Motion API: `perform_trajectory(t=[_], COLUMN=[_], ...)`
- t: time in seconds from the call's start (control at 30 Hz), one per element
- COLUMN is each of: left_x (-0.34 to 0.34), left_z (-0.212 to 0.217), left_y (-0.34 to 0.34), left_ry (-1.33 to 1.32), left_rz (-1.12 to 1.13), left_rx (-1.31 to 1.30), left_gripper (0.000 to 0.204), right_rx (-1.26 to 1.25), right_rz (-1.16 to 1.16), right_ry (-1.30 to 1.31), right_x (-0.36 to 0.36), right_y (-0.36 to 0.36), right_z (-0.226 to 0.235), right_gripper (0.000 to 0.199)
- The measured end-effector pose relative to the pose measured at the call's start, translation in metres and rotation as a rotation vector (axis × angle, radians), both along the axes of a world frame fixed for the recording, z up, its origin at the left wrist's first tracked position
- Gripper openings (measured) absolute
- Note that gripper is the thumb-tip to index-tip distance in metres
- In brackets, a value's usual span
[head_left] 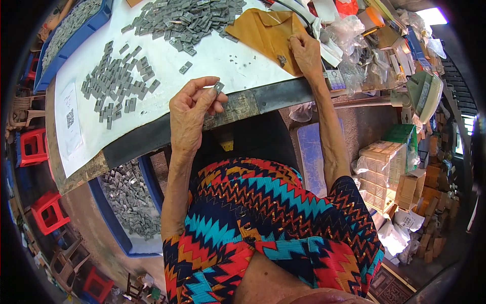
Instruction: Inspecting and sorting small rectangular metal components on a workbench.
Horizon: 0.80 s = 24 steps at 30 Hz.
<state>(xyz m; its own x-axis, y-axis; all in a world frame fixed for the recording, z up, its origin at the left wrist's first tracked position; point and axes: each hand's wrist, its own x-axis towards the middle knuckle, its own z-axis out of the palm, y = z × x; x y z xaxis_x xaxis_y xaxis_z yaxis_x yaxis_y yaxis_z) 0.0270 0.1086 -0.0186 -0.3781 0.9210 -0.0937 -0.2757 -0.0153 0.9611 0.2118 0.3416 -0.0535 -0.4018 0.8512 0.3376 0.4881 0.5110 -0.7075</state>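
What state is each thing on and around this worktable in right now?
Left hand: raised at the table edge, pinching one small grey part.
Right hand: resting on the brown envelope, fingertips at a small part.
Brown envelope: lying flat, flap open.
Grey parts: loose, spread over the white sheet.
Blue tray under the table: filled with grey parts.
Red stools: unoccupied.

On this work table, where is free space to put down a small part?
Bare white sheet lies between the two piles of grey parts and the brown envelope. Its left end, by a printed paper, is also free. The right end, with plastic bags, is crowded.
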Motion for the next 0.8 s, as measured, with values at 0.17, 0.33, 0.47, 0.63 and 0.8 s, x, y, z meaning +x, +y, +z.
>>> perform_trajectory(t=[0.17,0.33,0.47,0.63,0.8], left_x=[0.005,0.012,0.014,0.011,0.01], left_z=[-0.001,0.003,-0.001,-0.009,-0.015], left_y=[0.007,0.021,0.027,0.025,0.022], left_ry=[0.051,0.201,0.351,0.402,0.554], left_rz=[0.0,0.096,0.164,0.207,0.263], left_rx=[0.043,0.033,0.033,0.064,0.114], left_gripper=[0.024,0.021,0.019,0.016,0.015], right_rx=[-0.939,-1.183,-1.321,-1.379,-1.41], right_rz=[0.254,0.424,0.535,0.541,0.539], right_ry=[0.724,0.727,0.739,0.721,0.72], right_x=[-0.006,-0.028,-0.045,-0.057,-0.06], right_y=[-0.03,-0.077,-0.1,-0.109,-0.112], right_z=[0.023,0.04,0.036,0.028,0.029], right_gripper=[0.014,0.018,0.017,0.015,0.014])
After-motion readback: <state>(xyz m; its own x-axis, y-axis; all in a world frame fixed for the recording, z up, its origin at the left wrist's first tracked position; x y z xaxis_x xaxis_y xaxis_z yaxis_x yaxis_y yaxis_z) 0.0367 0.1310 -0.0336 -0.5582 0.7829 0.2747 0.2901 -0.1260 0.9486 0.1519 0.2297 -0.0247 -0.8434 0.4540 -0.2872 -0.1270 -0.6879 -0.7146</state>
